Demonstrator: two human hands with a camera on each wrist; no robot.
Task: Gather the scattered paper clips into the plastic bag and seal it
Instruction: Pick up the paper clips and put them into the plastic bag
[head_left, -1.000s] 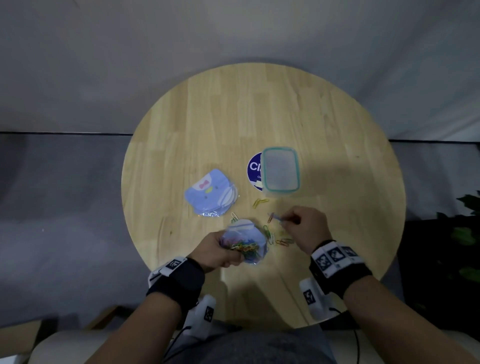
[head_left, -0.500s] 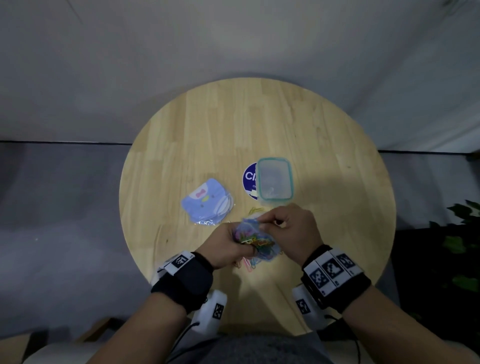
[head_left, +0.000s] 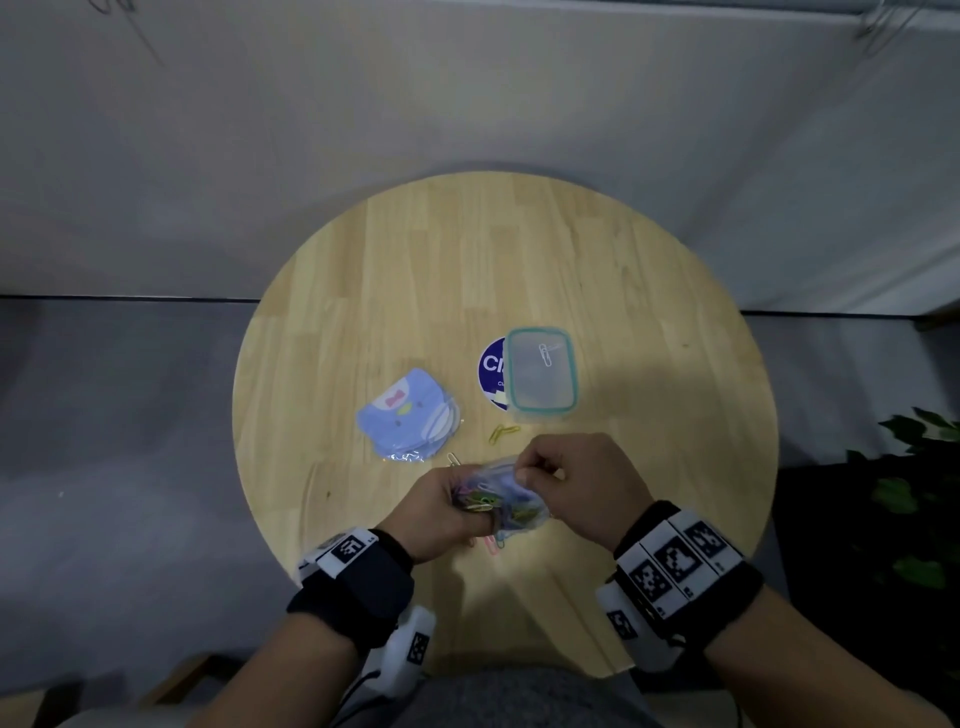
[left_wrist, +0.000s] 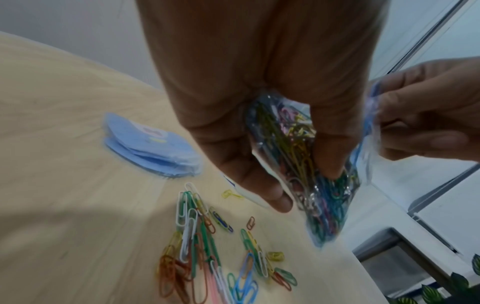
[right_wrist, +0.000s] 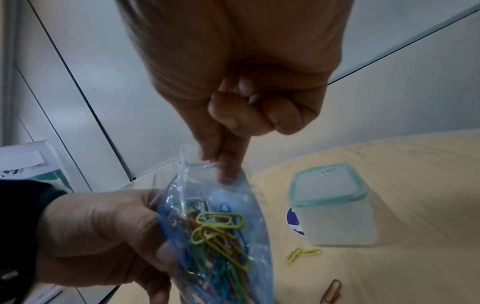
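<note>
A small clear plastic bag (head_left: 501, 499) packed with coloured paper clips hangs just above the round table's near edge. My left hand (head_left: 467, 512) grips its lower part, fingers curled round it (left_wrist: 298, 164). My right hand (head_left: 522, 470) pinches the bag's top edge between thumb and forefinger (right_wrist: 228, 170); the other fingers are curled. Loose paper clips (left_wrist: 207, 246) lie in a heap on the wood under the bag. A yellow pair (head_left: 503, 432) lies further out, a pale clip (head_left: 454, 459) sits by the left fingers, and a brown clip (right_wrist: 332, 292) lies nearer.
A clear box with a teal-rimmed lid (head_left: 542, 371) stands mid-table on a blue round sticker (head_left: 491, 371), one clip on its lid. A stack of blue cartoon pouches (head_left: 410, 415) lies left of it. Table edge (head_left: 363, 613) runs under my wrists; a plant (head_left: 914, 499) stands right.
My right hand left the loose clips on the table and came over to the bag's mouth, where it now pinches the top edge. The left hand kept hold of the bag.
</note>
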